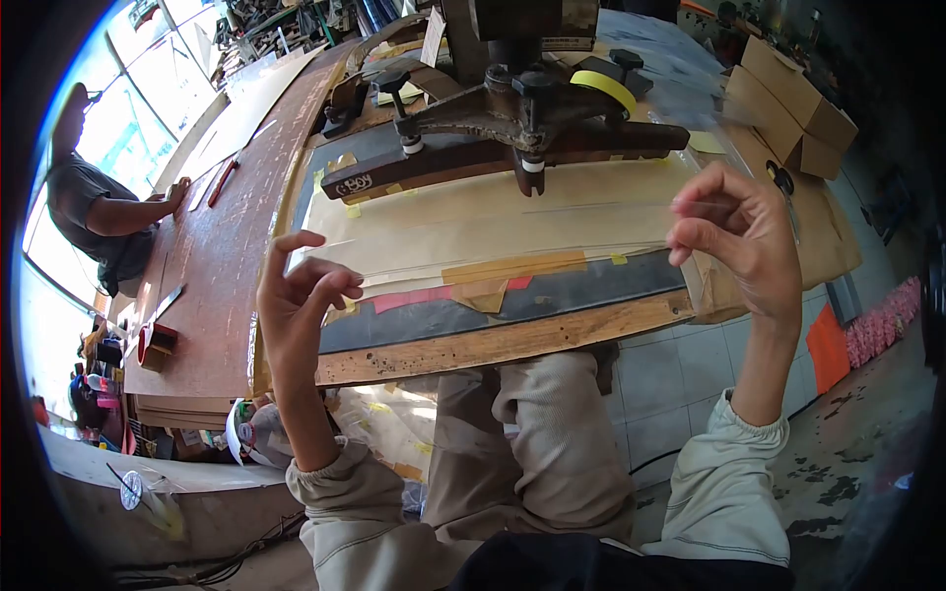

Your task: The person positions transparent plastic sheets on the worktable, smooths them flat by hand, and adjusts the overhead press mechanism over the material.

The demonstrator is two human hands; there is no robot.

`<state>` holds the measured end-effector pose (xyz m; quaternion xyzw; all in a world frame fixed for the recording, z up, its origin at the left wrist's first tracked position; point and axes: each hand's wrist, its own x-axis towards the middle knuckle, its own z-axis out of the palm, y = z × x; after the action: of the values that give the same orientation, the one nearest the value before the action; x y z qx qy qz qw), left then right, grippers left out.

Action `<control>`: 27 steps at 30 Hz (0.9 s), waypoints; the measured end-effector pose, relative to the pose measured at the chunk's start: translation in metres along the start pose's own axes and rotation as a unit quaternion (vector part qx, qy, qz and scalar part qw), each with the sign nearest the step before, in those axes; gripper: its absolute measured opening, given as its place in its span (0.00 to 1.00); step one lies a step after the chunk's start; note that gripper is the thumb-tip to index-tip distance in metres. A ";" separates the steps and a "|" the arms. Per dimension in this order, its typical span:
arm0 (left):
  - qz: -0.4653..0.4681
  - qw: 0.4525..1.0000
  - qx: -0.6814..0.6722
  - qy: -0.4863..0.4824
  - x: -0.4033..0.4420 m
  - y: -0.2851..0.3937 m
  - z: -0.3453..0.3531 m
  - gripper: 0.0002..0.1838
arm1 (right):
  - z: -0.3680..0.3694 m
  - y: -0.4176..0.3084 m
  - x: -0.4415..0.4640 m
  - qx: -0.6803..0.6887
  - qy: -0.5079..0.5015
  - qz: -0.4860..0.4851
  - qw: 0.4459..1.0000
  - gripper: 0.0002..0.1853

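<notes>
My left hand [301, 305] is raised over the left side of the work board, thumb and fingertips pinched together. Level with it on the right, my right hand [739, 231] is also closed in a pinch. Faint thin lines run between the two sets of fingertips, too fine to tell whether they are a strand or a sheet edge. Below lies a pale sheet [434, 222] on a dark surface, with an orange-tan strip [514, 266] and a pink strip [414, 298] along its near edge. Across its far side sits a dark metal clamp bar [591, 153].
A wooden rail [512, 340] edges the board nearest me. Yellow tape [603, 91] rests on the clamp. Scissors [780, 179] and an open cardboard box [793, 108] are at right. At left, another person [99, 202] leans over a brown table [212, 266].
</notes>
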<state>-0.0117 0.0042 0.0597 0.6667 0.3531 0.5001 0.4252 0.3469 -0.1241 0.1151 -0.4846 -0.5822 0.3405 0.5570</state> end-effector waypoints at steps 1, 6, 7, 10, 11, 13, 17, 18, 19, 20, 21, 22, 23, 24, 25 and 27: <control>0.009 1.000 -0.004 0.016 -0.002 0.001 0.000 0.18 | 0.002 0.000 -0.003 -0.001 0.011 -0.019 1.000 0.08; 0.024 0.998 -0.006 0.062 -0.010 -0.001 0.009 0.18 | 0.000 0.021 -0.010 0.000 0.070 -0.034 0.997 0.08; 0.027 0.998 -0.002 0.062 -0.010 -0.002 0.011 0.18 | -0.004 0.027 -0.010 -0.002 0.078 -0.036 0.996 0.08; 0.028 0.996 -0.031 0.079 -0.008 -0.006 0.020 0.17 | -0.014 0.044 -0.012 -0.016 0.113 -0.036 0.993 0.08; 0.022 0.995 -0.042 0.089 -0.007 -0.007 0.023 0.18 | -0.018 0.049 -0.013 -0.015 0.113 -0.032 0.993 0.09; 0.018 0.998 -0.037 0.056 -0.005 -0.010 0.025 0.17 | -0.027 0.059 -0.013 -0.015 0.118 -0.030 0.993 0.09; -0.006 0.999 -0.036 0.021 -0.001 -0.016 0.030 0.16 | -0.034 0.069 -0.014 -0.012 0.120 -0.009 0.993 0.10; -0.007 0.998 -0.055 0.016 0.000 -0.019 0.032 0.16 | -0.034 0.069 -0.013 -0.017 0.118 -0.002 0.993 0.09; -0.008 0.997 -0.073 0.012 0.001 -0.023 0.033 0.15 | -0.035 0.069 -0.013 -0.022 0.116 0.004 0.993 0.09; -0.008 0.996 -0.091 0.008 0.001 -0.026 0.034 0.15 | -0.036 0.068 -0.013 -0.026 0.115 0.009 0.993 0.09; -0.011 0.996 -0.088 0.004 0.001 -0.027 0.035 0.15 | -0.039 0.066 -0.012 -0.046 0.075 0.028 0.996 0.09; -0.013 0.996 -0.085 0.000 0.001 -0.028 0.036 0.15 | -0.044 0.064 -0.013 -0.067 0.036 0.046 0.996 0.08; -0.016 0.997 -0.081 -0.005 0.000 -0.029 0.036 0.15 | -0.047 0.061 -0.012 -0.087 -0.003 0.064 0.994 0.08; -0.021 0.996 -0.081 -0.009 -0.001 -0.030 0.039 0.15 | -0.048 0.057 -0.009 -0.141 -0.079 0.029 0.986 0.09; -0.026 0.996 -0.081 -0.015 -0.003 -0.033 0.043 0.15 | -0.050 0.053 -0.004 -0.194 -0.153 -0.005 0.969 0.09; -0.044 0.997 -0.055 -0.041 -0.008 -0.040 0.048 0.14 | -0.045 0.047 0.005 -0.239 -0.241 0.001 0.941 0.11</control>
<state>0.0309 0.0025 0.0130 0.6458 0.3362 0.4721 0.4971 0.4002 -0.1121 0.0790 -0.5076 -0.7627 0.2981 0.2677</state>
